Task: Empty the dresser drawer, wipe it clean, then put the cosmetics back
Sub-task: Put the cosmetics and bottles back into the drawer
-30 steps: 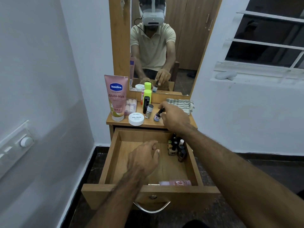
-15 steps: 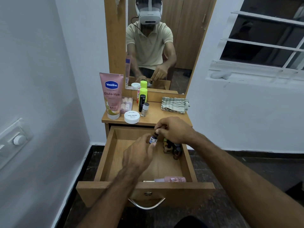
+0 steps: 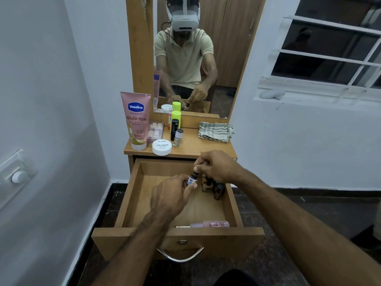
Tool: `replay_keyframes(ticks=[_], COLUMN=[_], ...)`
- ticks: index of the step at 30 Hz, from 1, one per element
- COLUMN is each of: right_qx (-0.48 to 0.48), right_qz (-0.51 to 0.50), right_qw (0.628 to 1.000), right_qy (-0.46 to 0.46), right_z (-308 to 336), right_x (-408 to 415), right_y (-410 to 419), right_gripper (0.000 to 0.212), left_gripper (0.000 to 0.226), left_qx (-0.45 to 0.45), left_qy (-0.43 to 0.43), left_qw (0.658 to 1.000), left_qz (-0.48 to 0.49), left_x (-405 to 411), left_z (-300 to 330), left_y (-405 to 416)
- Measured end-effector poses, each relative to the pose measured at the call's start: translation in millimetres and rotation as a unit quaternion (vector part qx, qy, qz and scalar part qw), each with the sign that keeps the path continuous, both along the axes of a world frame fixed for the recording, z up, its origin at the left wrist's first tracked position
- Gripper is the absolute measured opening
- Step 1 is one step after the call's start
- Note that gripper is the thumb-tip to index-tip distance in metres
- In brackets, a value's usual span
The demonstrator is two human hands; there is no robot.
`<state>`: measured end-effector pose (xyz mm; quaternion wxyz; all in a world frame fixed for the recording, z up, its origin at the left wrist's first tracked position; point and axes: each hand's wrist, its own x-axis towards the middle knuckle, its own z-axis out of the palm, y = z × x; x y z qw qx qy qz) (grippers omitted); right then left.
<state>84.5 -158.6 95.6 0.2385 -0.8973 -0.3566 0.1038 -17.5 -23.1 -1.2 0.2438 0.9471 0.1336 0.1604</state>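
Wooden drawer [image 3: 132, 195] stands open below both hands. The right hand [image 3: 218, 166] pinches the cap of a small bottle [image 3: 192, 179]; the left hand [image 3: 171, 195] holds its body. Dark bottles [image 3: 214, 187] stand just right of the grip.

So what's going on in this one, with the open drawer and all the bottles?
A person sits at a dresser with its drawer pulled open. Both hands hold one small dark bottle over it: the right hand at the cap, the left hand around the body. A few little bottles and a pink bottle lie in the drawer; other cosmetics and a folded cloth sit on top.
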Motion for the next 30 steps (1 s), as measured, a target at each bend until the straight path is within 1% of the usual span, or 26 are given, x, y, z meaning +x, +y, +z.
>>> replay_keyframes(ticks=[5,7,9,11,17,23,28,30], right_qx=[-0.06,-0.105,-0.157,-0.187,-0.196,-0.173,-0.179,-0.149], right_qz=[0.014,0.008,-0.006,-0.028,-0.069,-0.085,-0.082,-0.081], right_qw=[0.998,0.994,0.986,0.978,0.973,0.975,0.972,0.976], right_qy=[0.002,-0.024,-0.059,-0.084,-0.101,-0.112,-0.129,-0.138], right_z=[-3,-7,-13,-21,-38,-48,-43,-33], right_x=[2,2,0,-1,-1,1,1,1], right_y=[-14,-20,-24,-26,-24,-23,-21,-15], right_gripper=[0.008,0.01,0.011,0.011,0.012,0.014,0.017,0.013], left_gripper=[0.042,0.044,0.041,0.038,0.035,0.034,0.032,0.032], left_qx=[-0.025,-0.015,-0.005,-0.001,-0.003,-0.007,-0.018,-0.025], left_qy=[0.025,0.03,0.022,0.013,0.018,0.013,0.012,0.012], left_qw=[0.999,0.999,0.999,1.0,1.0,1.0,1.0,1.0], left_qz=[-0.038,-0.034,-0.024,-0.015,-0.006,-0.003,-0.002,-0.002], left_x=[0,1,2,2,0,-1,-2,-2], left_z=[-3,-6,-6,-5,1,3,4,4], left_y=[0,0,0,-1,-1,-3,-3,-3])
